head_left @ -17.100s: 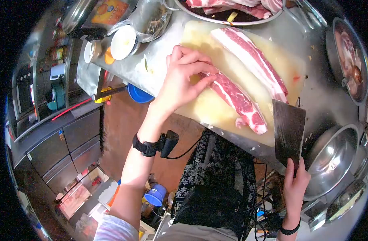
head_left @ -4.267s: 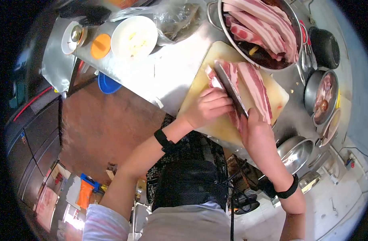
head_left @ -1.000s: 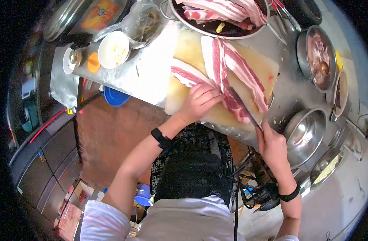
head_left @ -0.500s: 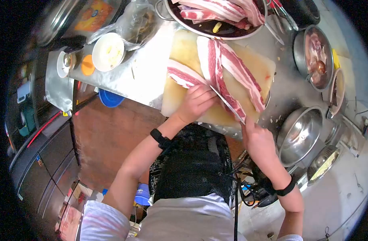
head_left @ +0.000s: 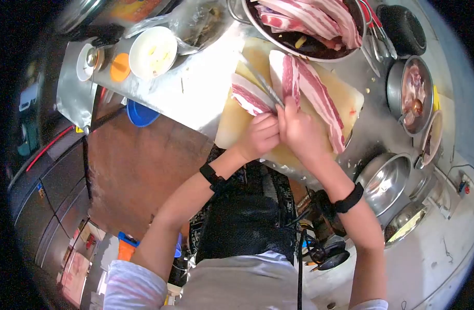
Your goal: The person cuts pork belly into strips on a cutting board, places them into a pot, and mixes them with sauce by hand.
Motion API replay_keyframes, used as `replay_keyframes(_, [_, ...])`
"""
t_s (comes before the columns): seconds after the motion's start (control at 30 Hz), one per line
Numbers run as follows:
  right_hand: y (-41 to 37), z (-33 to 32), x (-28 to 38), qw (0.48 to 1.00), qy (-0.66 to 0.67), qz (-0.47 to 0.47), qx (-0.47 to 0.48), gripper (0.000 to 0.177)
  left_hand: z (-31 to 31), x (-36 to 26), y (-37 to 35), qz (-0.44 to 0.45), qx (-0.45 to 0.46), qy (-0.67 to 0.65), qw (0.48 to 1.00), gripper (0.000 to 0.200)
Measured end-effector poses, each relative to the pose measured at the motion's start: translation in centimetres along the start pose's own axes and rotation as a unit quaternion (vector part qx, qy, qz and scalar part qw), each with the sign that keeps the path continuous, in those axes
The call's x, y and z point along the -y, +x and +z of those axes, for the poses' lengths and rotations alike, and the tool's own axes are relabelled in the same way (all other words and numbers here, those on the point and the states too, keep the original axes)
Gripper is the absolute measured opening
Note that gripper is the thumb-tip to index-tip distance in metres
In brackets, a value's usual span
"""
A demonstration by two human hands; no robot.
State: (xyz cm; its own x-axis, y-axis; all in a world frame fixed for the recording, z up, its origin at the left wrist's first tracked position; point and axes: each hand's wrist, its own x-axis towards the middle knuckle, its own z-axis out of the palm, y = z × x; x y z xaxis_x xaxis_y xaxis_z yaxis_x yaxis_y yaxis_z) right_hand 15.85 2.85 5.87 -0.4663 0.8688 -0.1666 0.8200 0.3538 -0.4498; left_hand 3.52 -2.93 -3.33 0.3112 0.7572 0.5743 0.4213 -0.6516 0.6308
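In my right hand is a knife; its blade points away and to the left, above the left pork belly strip. My left hand is closed with curled fingers at the near end of that strip, right beside my right hand. Its fingertips are partly hidden. A middle pork belly strip runs under my right hand, which covers its near part. To the right lies a long pork belly strip. All three strips rest on a yellowish cutting board.
Beyond the board stands a large pan with more pork belly. A meat bowl and a steel basin are at right. At left are a white bowl, an orange lid and a plastic bag.
My right hand has moved up and left, close to my left hand. The knife has swung from pointing across the middle strip to lying over the left strip. The view has shifted slightly.
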Motion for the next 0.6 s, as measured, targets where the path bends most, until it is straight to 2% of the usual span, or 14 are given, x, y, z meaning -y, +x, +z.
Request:
replay_keyframes(0.07, [1.7,0.2,0.0,0.998,0.04,-0.001,-0.055,0.022,0.3,-0.3,0.4,0.009,-0.005,0.004,1.0,0.018])
replay_keyframes(0.13, [3.5,0.1,-1.0,0.996,0.072,-0.001,-0.056,0.023,0.2,-1.5,1.0,-0.01,-0.041,0.064,0.997,0.02])
replay_keyframes(0.17, [4.1,-0.2,-1.5,0.994,0.098,0.001,-0.053,0.025,-0.2,-2.0,1.2,-0.027,-0.03,0.073,0.997,0.022])
replay_keyframes(0.2, [4.3,-0.4,-2.1,0.993,0.103,0.001,-0.056,0.025,-0.4,-2.4,1.1,-0.024,-0.025,0.076,0.997,0.022])
replay_keyframes(0.27, [4.0,-0.9,-3.1,0.996,0.06,-0.011,-0.066,0.026,-0.6,-3.4,0.8,-0.077,-0.005,0.102,0.992,0.025])
replay_keyframes(0.43, [-0.1,-3.9,-2.5,0.994,-0.001,0.004,-0.108,0.02,-0.7,-4.3,1.8,-0.082,0.013,0.109,0.991,0.025])
replay_keyframes(0.6, [-7.6,-6.7,-2.6,0.999,-0.03,0.005,-0.045,0.014,0.7,-3.5,1.6,-0.032,0.008,0.055,0.998,0.025])
